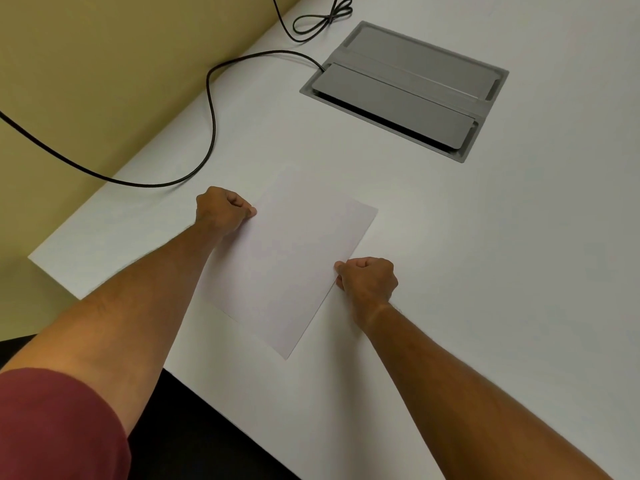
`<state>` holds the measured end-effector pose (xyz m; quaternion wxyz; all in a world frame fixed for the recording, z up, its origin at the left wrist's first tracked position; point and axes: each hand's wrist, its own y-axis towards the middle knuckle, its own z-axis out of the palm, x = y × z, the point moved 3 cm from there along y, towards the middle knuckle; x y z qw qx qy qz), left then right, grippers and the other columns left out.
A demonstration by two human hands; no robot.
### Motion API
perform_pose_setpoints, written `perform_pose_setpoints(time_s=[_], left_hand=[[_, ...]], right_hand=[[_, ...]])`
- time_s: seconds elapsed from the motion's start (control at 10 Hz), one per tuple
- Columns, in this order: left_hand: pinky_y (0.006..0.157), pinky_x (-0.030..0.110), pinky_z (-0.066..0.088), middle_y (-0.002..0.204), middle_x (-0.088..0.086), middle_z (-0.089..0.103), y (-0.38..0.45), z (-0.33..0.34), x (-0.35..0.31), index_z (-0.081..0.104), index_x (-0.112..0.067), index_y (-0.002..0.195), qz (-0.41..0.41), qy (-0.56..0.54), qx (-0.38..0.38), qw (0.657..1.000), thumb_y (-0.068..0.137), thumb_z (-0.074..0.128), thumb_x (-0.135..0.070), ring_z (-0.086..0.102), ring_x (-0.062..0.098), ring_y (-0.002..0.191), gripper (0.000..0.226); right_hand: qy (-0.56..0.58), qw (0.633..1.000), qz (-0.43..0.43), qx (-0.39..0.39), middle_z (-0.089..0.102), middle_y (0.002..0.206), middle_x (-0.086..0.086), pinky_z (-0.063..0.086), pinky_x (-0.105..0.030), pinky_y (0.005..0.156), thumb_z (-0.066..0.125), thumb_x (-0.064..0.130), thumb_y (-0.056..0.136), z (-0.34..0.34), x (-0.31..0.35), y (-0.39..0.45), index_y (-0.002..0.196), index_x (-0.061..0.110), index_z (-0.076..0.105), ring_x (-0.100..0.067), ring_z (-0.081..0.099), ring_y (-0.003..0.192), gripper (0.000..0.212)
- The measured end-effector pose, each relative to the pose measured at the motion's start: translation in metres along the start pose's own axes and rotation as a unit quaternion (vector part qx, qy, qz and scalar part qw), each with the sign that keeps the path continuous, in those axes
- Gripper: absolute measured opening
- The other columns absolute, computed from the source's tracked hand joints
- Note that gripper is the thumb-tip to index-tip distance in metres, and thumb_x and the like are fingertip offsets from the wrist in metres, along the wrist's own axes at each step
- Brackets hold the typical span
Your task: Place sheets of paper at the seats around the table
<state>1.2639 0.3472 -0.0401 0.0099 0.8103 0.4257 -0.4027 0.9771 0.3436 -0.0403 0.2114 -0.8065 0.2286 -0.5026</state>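
A blank white sheet of paper (pixel 287 265) lies flat on the white table (pixel 485 271), turned at an angle, near the table's front edge. My left hand (pixel 221 211) pinches the sheet's left edge between thumb and curled fingers. My right hand (pixel 369 282) pinches its right edge the same way. Both forearms reach in from the bottom of the view, and the left forearm covers part of the sheet's near left side.
A grey metal cable hatch (pixel 405 88) is set into the table beyond the sheet. A black cable (pixel 211 109) runs from it across the table's left edge, with a looped cable (pixel 322 20) further back. A tan wall (pixel 86 64) stands at the left, dark floor below.
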Motion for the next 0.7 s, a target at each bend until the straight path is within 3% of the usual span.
perform_pose_setpoints(time_s=[0.2, 0.3, 0.4, 0.5, 0.6, 0.7], left_hand=[[0.056, 0.013, 0.045, 0.065, -0.008, 0.067, -0.001, -0.002, 0.002, 0.075, -0.015, 0.071, -0.008, -0.003, -0.01, 1.0, 0.074, 0.083, -0.009, 0.058, -0.001, 0.056, 0.011], [0.054, 0.013, 0.043, 0.065, -0.007, 0.067, -0.001, -0.004, 0.003, 0.074, -0.014, 0.07, -0.002, 0.001, -0.013, 1.0, 0.074, 0.084, -0.011, 0.056, -0.001, 0.052, 0.011], [0.058, 0.016, 0.043, 0.072, -0.003, 0.066, -0.006, -0.006, 0.002, 0.074, -0.009, 0.082, 0.018, 0.023, -0.023, 0.999, 0.075, 0.085, -0.022, 0.058, 0.006, 0.061, 0.018], [0.082, 0.027, 0.05, 0.093, 0.006, 0.068, -0.017, -0.006, -0.002, 0.072, -0.007, 0.106, 0.079, 0.082, -0.022, 0.993, 0.079, 0.08, -0.036, 0.063, 0.019, 0.088, 0.04], [0.103, 0.044, 0.044, 0.126, 0.015, 0.06, -0.036, -0.004, -0.012, 0.063, -0.01, 0.128, 0.152, 0.159, -0.012, 0.975, 0.083, 0.073, -0.045, 0.056, 0.031, 0.12, 0.058], [0.112, 0.044, 0.032, 0.143, 0.014, 0.049, -0.056, 0.001, -0.022, 0.052, -0.017, 0.141, 0.22, 0.231, -0.013, 0.948, 0.085, 0.066, -0.052, 0.042, 0.031, 0.134, 0.068]], right_hand=[[-0.035, 0.999, 0.0, -0.004, 0.074, 0.071, -0.01, 0.059, -0.032, 0.073, 0.073, 0.012, 0.073, 0.0, 0.002, -0.001, 0.069, 0.001, 0.072, -0.024, 0.071, 0.07, 0.012], [-0.045, 0.999, -0.013, -0.013, 0.073, 0.071, -0.013, 0.057, -0.03, 0.069, 0.073, 0.014, 0.074, 0.0, 0.001, -0.001, 0.069, -0.002, 0.071, -0.02, 0.064, 0.059, 0.017], [-0.063, 0.997, -0.05, -0.021, 0.068, 0.069, -0.01, 0.054, -0.029, 0.069, 0.074, 0.019, 0.078, -0.002, 0.003, -0.003, 0.07, -0.001, 0.068, -0.013, 0.055, 0.054, 0.021], [-0.088, 0.991, -0.101, -0.006, 0.071, 0.095, -0.004, 0.048, -0.028, 0.085, 0.072, 0.03, 0.085, -0.002, 0.009, -0.009, 0.1, 0.007, 0.07, -0.017, 0.065, 0.084, 0.027], [-0.132, 0.978, -0.159, 0.013, 0.068, 0.119, -0.007, 0.044, -0.028, 0.091, 0.067, 0.034, 0.089, -0.005, 0.015, -0.016, 0.122, 0.009, 0.062, -0.023, 0.063, 0.11, 0.042], [-0.162, 0.963, -0.214, 0.014, 0.06, 0.132, -0.007, 0.041, -0.033, 0.103, 0.063, 0.035, 0.091, -0.011, 0.018, -0.021, 0.133, 0.01, 0.054, -0.024, 0.054, 0.124, 0.05]])
